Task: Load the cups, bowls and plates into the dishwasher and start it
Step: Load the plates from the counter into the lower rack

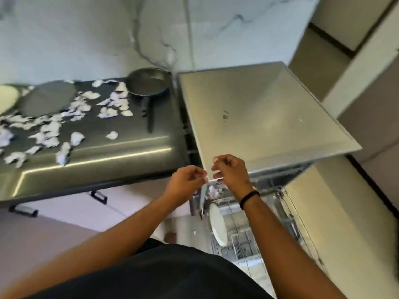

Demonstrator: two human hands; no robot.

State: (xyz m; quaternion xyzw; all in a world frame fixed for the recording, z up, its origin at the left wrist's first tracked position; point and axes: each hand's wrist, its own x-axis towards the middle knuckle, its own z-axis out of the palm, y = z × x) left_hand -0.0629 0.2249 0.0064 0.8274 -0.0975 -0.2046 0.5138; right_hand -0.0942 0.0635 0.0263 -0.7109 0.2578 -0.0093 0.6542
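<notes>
Below hands | dishwasher rack (287,203) blurred | plate (218,227) partly hidden

Both forearms reach forward, the hands close together, almost touching. The left hand (187,180) and right hand (231,169) have loosely curled fingers; blur hides any grip.

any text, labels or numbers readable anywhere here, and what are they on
None can be read.
Dark marks on the pale panel beside the counter: too blurred to read.
White scraps on the counter: any print is blurred beyond reading.
Frying pan and plate in the rack: no lettering visible.
</notes>
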